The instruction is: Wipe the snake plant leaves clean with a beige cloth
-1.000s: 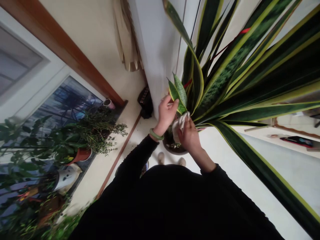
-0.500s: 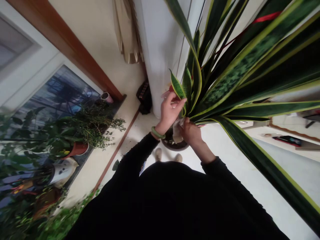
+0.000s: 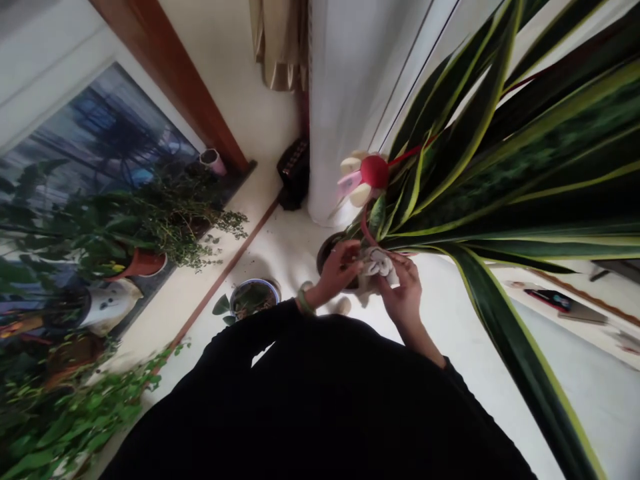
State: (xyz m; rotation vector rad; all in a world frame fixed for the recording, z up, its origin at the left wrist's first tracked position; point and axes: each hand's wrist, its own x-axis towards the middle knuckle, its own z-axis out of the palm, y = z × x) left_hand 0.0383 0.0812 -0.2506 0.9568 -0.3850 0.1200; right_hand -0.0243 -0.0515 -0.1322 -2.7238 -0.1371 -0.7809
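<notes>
A crumpled greyish-white cloth (image 3: pixel 376 265) is bunched between my hands, low in front of the snake plant (image 3: pixel 525 173). My left hand (image 3: pixel 340 268), a green bangle at its wrist, pinches the cloth's left side. On the other side my right hand (image 3: pixel 404 292) has its fingers wrapped round the cloth. The brown plant pot (image 3: pixel 327 250) is partly hidden behind my hands. Just beyond them, a red ball-shaped ornament (image 3: pixel 375 172) with pale petal-like parts hangs on a red ribbon beside the leaves.
A blue-rimmed pot (image 3: pixel 255 293) stands on the floor to the left. Potted plants, one in a red-brown pot (image 3: pixel 145 262), line the ledge by the glass door. A white upright panel (image 3: pixel 345 100) rises ahead, with a black object (image 3: pixel 294 173) at its foot. One long leaf (image 3: pixel 525 353) droops at right.
My left hand has left the small leaf and come down to the cloth. The cloth is now bunched up between both hands, and the red ornament has come into full view.
</notes>
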